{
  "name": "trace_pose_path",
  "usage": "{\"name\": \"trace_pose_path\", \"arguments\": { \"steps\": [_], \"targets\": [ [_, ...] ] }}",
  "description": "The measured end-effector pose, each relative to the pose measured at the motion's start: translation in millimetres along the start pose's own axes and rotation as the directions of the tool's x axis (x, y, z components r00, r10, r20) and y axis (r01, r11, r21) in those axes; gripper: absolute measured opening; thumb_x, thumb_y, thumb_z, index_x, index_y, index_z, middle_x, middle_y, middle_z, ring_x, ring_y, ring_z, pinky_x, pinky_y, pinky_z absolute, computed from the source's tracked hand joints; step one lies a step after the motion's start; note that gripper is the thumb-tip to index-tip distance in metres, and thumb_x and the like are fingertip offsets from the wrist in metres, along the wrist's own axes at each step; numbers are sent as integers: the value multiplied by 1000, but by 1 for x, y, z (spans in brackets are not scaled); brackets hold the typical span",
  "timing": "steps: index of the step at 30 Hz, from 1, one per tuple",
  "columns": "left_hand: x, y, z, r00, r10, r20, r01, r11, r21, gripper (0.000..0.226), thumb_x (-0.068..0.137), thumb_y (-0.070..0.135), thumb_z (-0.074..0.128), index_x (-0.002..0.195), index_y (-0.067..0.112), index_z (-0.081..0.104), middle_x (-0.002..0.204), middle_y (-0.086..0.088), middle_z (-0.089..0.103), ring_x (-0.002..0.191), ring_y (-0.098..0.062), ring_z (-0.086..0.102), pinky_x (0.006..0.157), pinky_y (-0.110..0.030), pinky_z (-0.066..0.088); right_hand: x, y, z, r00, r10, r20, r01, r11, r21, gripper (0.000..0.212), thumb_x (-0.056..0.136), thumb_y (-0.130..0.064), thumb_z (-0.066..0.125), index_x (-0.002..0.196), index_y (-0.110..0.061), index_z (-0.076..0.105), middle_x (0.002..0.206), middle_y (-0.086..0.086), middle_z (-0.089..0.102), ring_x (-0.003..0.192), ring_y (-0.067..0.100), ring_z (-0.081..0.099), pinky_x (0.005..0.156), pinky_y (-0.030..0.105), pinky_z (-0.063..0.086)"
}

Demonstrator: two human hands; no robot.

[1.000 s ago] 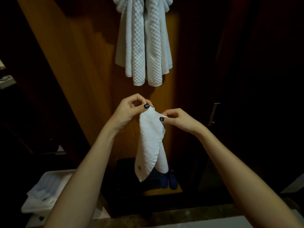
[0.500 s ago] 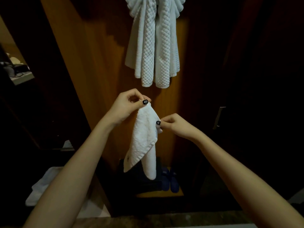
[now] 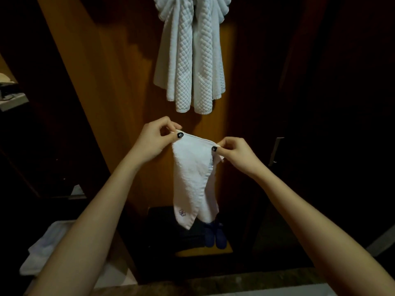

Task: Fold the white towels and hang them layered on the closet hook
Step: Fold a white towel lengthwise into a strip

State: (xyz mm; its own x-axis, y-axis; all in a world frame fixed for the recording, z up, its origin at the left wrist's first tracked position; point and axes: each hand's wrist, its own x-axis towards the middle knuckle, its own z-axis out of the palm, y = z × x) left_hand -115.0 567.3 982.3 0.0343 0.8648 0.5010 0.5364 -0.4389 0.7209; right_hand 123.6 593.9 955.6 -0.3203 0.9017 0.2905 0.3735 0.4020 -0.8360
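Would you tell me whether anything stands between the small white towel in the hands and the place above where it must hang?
Nothing visible fills the gap above the small towel, pinched by the left hand and the right hand. The quilted towels already hang there; the hook is out of view.

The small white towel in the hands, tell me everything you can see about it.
The small white towel looks like soft terry cloth with a stitched hem. It is folded over itself, a front layer slanting to a point at the bottom and another layer hanging behind on the right. A blue emblem sits near the point, a label near the top. The left hand and right hand pinch its top corners, holding the top edge taut, below the hung quilted towels and clear of them.
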Motion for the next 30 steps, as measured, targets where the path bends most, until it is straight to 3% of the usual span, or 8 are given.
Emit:
{"name": "trace_pose_path", "arguments": {
  "steps": [2, 4, 7, 12, 18, 22, 26, 30],
  "targets": [
    [3, -2, 2, 999, 40, 14, -41, 989, 141, 20, 85, 9, 72, 74, 16, 56, 95, 0, 71, 88, -6, 63, 77, -16, 44, 2, -1, -8, 1000, 4, 20, -3, 1000, -21, 12, 89, -10, 66, 79, -3, 65, 75, 10, 67, 65, 11, 59, 62, 22, 47],
    [7, -4, 5, 995, 93, 45, -102, 957, 272, 18, 87, 16, 71, 77, 15, 56, 82, 2, 67, 76, -8, 59, 68, -27, 43, 4, -3, -15, 1000, 0, 24, 2, 997, -75, 13, 90, -12, 65, 82, -2, 66, 84, 9, 69, 75, 13, 61, 66, 20, 47],
    [13, -4, 8, 988, 132, 81, -152, 924, 351, 19, 90, 26, 66, 81, 20, 52, 72, 5, 56, 65, -9, 48, 59, -33, 36, 7, -7, -24, 1000, -2, 13, 4, 995, -104, 13, 89, -12, 63, 85, -1, 65, 89, 7, 70, 84, 17, 62, 77, 31, 48],
    [21, -1, 12, 991, 88, 103, -113, 958, 264, 19, 91, 32, 65, 81, 26, 50, 74, 7, 56, 64, -4, 47, 58, -27, 35, 9, -17, -40, 996, -8, 83, 25, 978, -206, 13, 88, -13, 63, 76, -9, 60, 78, -3, 61, 75, 9, 55, 70, 27, 42],
    [26, 10, 24, 996, 64, -61, -56, 990, 131, 28, 81, 25, 76, 70, 25, 51, 67, 10, 55, 57, 4, 46, 52, -12, 32, 7, -22, -49, 972, 77, 220, 30, 894, -448, 18, 91, -21, 63, 80, -7, 62, 72, -1, 55, 65, 11, 48, 60, 27, 37],
    [26, 15, 24, 992, 98, -74, -83, 980, 181, 30, 78, 28, 78, 70, 22, 50, 66, 8, 53, 57, 1, 43, 51, -14, 31, 3, -19, -46, 987, 75, 139, -7, 901, -434, 18, 87, -21, 67, 78, -5, 67, 68, -3, 56, 60, 8, 48, 54, 22, 35],
    [23, 17, 21, 975, 219, -33, -194, 917, 348, 34, 80, 28, 76, 71, 16, 46, 64, 9, 43, 60, -11, 38, 53, -30, 30, -2, -19, -36, 998, 38, -47, -53, 917, -395, 17, 79, -20, 70, 67, -9, 70, 57, -4, 53, 50, 7, 43, 40, 14, 29],
    [24, 20, 14, 968, 250, 2, -230, 888, 398, 38, 81, 28, 75, 69, 14, 42, 63, 8, 41, 62, -16, 39, 55, -32, 29, 1, -27, -39, 991, -13, -131, -33, 939, -343, 13, 74, -18, 71, 65, -9, 70, 56, -2, 56, 47, 6, 42, 39, 15, 31]
  ]
}}
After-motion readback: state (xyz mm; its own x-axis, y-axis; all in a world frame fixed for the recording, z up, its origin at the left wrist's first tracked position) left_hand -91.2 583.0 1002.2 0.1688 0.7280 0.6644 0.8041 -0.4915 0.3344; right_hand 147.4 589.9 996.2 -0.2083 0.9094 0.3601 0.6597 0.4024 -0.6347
